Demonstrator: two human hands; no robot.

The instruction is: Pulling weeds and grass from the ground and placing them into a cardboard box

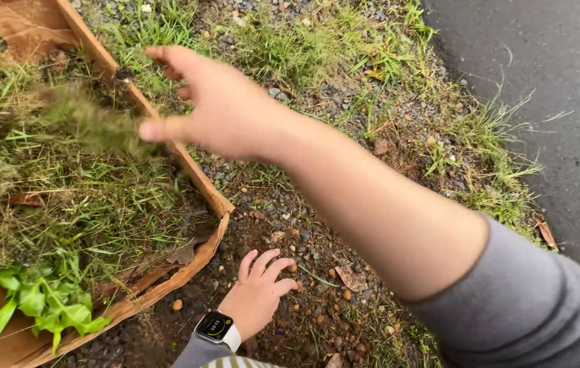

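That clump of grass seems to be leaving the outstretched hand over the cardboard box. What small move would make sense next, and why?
Probably draw the right hand back toward the gravel ground. Its fingers are spread open and the blurred grass tuft is already over the cardboard box, which holds a pile of pulled grass and green leaves. The left hand rests on the ground beside the box, and weeds remain nearby.

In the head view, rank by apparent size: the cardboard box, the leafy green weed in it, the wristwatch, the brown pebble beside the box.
1. cardboard box, partly out of frame
2. leafy green weed
3. wristwatch
4. brown pebble

The box lies farther away than the watch, yet looks much larger.
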